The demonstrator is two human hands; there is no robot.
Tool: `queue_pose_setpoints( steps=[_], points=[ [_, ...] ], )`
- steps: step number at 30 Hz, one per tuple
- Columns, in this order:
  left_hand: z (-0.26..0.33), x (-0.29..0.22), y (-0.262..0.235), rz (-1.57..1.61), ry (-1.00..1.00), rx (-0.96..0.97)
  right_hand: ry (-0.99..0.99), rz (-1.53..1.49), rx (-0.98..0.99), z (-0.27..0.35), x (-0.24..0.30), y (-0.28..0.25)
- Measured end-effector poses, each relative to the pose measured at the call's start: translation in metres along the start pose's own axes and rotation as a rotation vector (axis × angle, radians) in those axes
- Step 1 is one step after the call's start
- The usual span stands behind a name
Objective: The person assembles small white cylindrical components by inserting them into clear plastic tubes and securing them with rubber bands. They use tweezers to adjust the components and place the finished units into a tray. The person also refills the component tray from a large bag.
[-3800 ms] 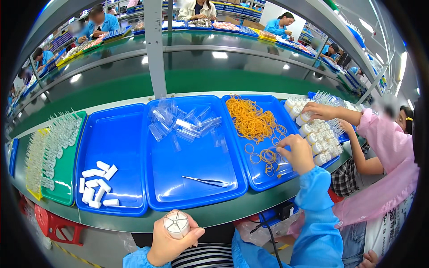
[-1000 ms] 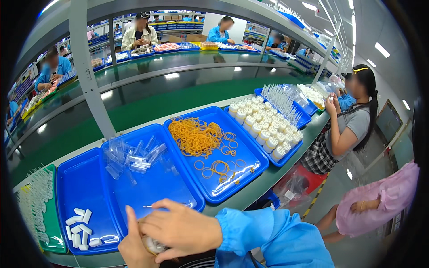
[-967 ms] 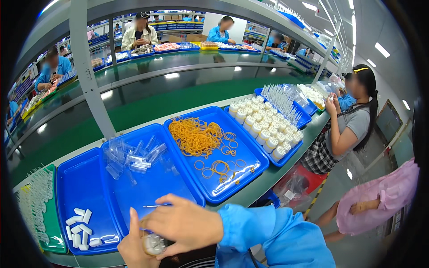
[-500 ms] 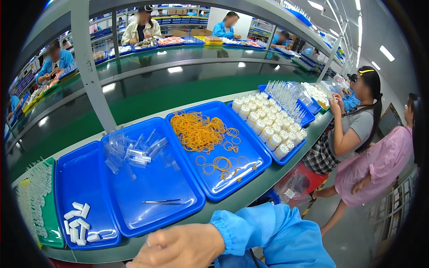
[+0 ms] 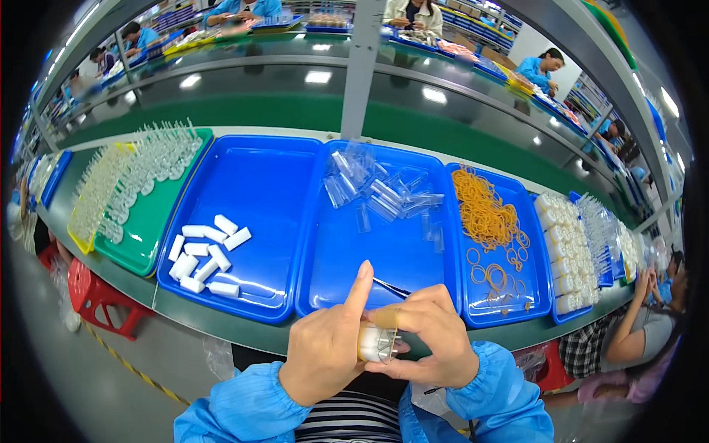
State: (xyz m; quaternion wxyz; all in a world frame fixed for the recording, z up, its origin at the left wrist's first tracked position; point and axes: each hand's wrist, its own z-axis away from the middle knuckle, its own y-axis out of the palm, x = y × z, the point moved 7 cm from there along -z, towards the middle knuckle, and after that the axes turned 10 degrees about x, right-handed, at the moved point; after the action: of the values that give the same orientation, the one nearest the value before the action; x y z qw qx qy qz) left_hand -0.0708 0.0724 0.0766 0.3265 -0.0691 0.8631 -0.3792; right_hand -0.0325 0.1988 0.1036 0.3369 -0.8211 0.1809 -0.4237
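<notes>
Close to my body, in front of the middle blue tray, my left hand (image 5: 325,347) and my right hand (image 5: 436,336) hold a small white cylindrical bundle (image 5: 374,344) between them. My left index finger points up, away from the bundle, while the other left fingers wrap its side. Right thumb and fingers pinch it from the other side. A tan patch (image 5: 385,318) shows at its top between my fingers; whether it is a band or a finger cover I cannot make out. Just beyond my hands, tweezers (image 5: 390,287) lie in the middle blue tray (image 5: 317,244).
Clear plastic pieces (image 5: 380,188) lie in the middle tray. The left blue tray (image 5: 258,170) holds white blocks (image 5: 196,249); farther left, a green tray (image 5: 151,236) bears clear stemmed parts. Rubber bands (image 5: 484,210) and white bundles (image 5: 557,247) fill trays rightward. Several people work around.
My view has swung left, bringing the trays to the centre. Both hands are now together on the white bundle; earlier only one hand and its blue sleeve showed at the lower edge.
</notes>
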Motion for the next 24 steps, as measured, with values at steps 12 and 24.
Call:
queue_pose_setpoints(
  steps=[12,24],
  points=[
    [0.016,0.026,0.026,1.19,-0.461,0.253,0.102,-0.211,0.147,-0.009,-0.013,0.001],
    [0.04,0.026,0.037,1.76,-0.71,0.405,-0.015,0.063,0.172,-0.014,-0.001,0.007]
  ],
)
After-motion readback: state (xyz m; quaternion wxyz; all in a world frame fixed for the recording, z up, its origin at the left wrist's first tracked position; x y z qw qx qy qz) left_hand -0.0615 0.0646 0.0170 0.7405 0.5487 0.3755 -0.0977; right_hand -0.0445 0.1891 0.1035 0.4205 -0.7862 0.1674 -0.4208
